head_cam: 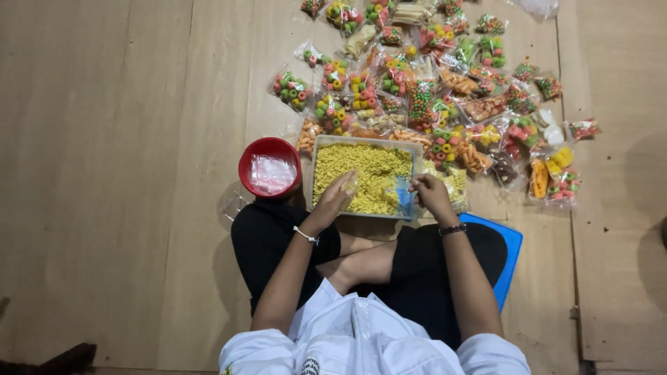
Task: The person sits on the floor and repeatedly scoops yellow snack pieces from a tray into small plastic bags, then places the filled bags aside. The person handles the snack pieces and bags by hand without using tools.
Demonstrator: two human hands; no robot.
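Note:
A clear rectangular tub (317,149) full of small yellow snack pieces sits on the floor in front of my crossed legs. My left hand (335,198) rests at the tub's near edge and holds a small clear plastic bag (351,183) over the yellow snacks. My right hand (431,193) is at the tub's right end, fingers closed on a blue scoop (405,194) that dips into the snacks.
A red bowl (250,156) holding empty clear bags stands left of the tub. Several filled bags of colourful ring snacks (431,76) lie spread over the wooden floor beyond and to the right. A blue mat (511,253) lies under my right leg.

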